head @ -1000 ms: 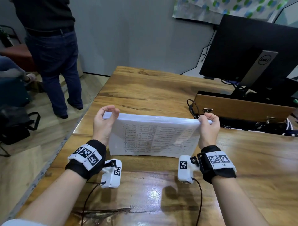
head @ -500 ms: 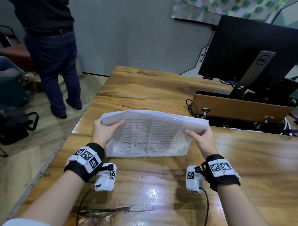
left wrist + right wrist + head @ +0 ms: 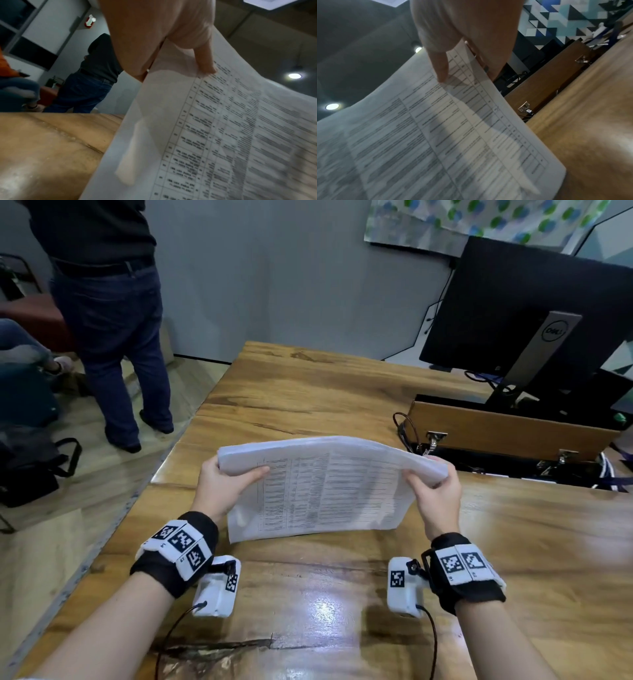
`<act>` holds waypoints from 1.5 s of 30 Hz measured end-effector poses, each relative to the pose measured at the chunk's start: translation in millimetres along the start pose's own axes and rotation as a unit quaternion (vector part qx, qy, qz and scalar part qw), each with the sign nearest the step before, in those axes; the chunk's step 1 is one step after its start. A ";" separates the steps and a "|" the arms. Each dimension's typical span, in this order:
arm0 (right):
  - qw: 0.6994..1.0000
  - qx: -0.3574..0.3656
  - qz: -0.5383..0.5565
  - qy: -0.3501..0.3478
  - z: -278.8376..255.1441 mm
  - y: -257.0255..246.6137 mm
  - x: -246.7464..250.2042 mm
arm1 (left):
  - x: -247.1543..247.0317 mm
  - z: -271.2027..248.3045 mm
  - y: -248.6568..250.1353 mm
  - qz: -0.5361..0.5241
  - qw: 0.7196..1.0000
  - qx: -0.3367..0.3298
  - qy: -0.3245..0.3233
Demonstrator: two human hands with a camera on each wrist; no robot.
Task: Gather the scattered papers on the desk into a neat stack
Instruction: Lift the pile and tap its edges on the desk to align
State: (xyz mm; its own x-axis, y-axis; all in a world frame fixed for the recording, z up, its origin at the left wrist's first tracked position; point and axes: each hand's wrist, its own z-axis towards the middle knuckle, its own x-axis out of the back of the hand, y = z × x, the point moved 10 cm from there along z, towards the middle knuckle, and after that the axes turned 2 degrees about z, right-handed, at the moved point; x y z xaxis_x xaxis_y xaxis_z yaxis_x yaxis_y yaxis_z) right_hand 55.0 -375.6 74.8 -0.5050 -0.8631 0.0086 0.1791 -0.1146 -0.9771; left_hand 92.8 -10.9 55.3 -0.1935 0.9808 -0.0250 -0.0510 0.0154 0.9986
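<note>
A stack of printed papers [image 3: 329, 491] with tables of text is held above the wooden desk [image 3: 308, 392], its top edge bowed upward. My left hand [image 3: 226, 484] grips the stack's left side, thumb on the front sheet. My right hand [image 3: 433, 491] grips the right side the same way. In the left wrist view the thumb presses the papers [image 3: 223, 135] from the front, fingers behind. In the right wrist view the thumb lies on the papers [image 3: 436, 135] with the fingers hidden behind them. The stack's lower edge hangs near the desk surface.
A black monitor [image 3: 534, 313] on a stand sits at the back right, behind an open wooden cable hatch [image 3: 507, 436] with cables. A person in dark jeans [image 3: 113, 320] stands on the floor left of the desk. A black bag [image 3: 30, 463] lies on the floor.
My hands have slid from pinching the stack's top corners down onto its sides. The stack has lifted slightly and its top edge now bows upward.
</note>
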 end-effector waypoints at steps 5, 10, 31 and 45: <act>0.999 -0.005 0.032 -0.002 4.5 -13.0 -2.0 | 0.3 3.3 6.4 0.010 1.000 -0.013 -0.019; 0.996 -0.046 0.051 0.051 8.0 -13.0 0.8 | 0.2 6.8 7.3 0.014 0.999 -0.011 -0.029; 0.992 -0.111 0.018 -0.062 1.6 41.6 -12.8 | -8.2 3.4 -22.2 0.026 0.995 0.081 -0.053; 0.996 -0.052 0.038 -0.059 0.3 17.9 -11.6 | 7.8 -3.6 -24.9 -0.014 0.997 0.072 0.014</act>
State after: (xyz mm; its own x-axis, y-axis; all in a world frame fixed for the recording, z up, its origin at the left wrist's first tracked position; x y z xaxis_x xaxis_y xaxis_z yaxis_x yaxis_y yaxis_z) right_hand 64.3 -367.8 57.3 -0.3903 -0.9195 -0.0474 0.1219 -0.0006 -0.9925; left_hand 89.0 -4.4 30.1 -0.2206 0.9739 -0.0532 0.0830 0.0731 0.9939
